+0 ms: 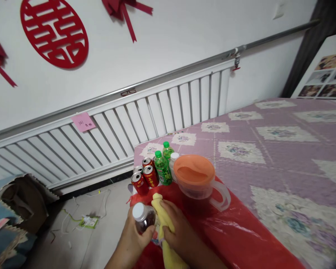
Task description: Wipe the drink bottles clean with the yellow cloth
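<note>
My left hand (134,235) is wrapped around a clear plastic bottle (145,218) with a white cap, held over the red plastic sheet (235,231). Against the bottle's right side, my right hand (176,224) grips a yellow cloth (162,215); its lower end hangs below the hand. Just beyond both hands stand several red drink cans (150,176) with open tops. Beside them are two green-capped bottles (162,170) and another white-capped bottle (173,164). A clear plastic jug (193,186) with an orange lid stands to the right of these.
A purple patterned bedspread (240,127) covers the bed at right. Along the wall runs a white radiator (162,112) bearing a pink note (84,122). A power strip (89,222) with white cables lies on the floor at left, near a blue fabric-covered item (9,194).
</note>
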A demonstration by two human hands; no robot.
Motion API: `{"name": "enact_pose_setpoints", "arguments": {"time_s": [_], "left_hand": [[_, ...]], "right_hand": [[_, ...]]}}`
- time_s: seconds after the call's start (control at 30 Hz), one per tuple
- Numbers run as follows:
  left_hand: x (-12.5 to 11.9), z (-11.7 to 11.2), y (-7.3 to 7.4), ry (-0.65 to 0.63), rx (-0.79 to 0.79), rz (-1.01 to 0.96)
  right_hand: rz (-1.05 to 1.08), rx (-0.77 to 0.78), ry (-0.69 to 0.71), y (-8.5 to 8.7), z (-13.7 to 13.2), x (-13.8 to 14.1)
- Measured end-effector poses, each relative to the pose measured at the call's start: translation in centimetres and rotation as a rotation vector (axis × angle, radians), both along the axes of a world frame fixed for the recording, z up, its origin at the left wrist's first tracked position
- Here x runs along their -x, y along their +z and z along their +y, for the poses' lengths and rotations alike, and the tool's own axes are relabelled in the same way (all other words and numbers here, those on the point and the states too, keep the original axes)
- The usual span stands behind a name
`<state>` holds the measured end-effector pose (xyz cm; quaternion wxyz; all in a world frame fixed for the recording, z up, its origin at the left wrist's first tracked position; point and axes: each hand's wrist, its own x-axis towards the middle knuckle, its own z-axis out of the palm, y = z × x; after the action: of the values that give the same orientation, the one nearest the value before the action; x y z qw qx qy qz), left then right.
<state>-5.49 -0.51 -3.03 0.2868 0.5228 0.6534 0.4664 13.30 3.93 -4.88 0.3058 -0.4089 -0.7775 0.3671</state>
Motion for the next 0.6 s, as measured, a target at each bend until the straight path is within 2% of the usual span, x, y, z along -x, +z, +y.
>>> {"name": "enact_pose_setpoints", "arguments": {"time_s": [0.13,0.23,0.3,0.47,0.53,0.6], "left_hand": [[0.4,0.3,0.7,0.057,0.019,-0.040],[0.8,0.4,1.1,0.062,0.037,-0.064],[0.9,0.5,1.3,0.061,0.029,-0.067],[0.6,0.4,1.8,0.011,0.013,-0.070],[0.6,0.4,2.0,0.002,0.022,-0.074],[0.6,0.4,2.2,0.026,0.029,-0.065]], "right_hand": [[-0.207,0.055,0.022,0.2,0.2,0.4],[-0.230,0.042,0.014,0.1,0.1,0.6],[-0.173,-0.016,0.002,-0.3,-0.2,0.7],[0.045,-0.363,0.018,-1.8,-2.1,1.6],[0.031,-0.395,0.024,-2.0,-2.6,2.0],[-0.024,-0.328,0.017,-1.8,-2.5,2.2]]}}
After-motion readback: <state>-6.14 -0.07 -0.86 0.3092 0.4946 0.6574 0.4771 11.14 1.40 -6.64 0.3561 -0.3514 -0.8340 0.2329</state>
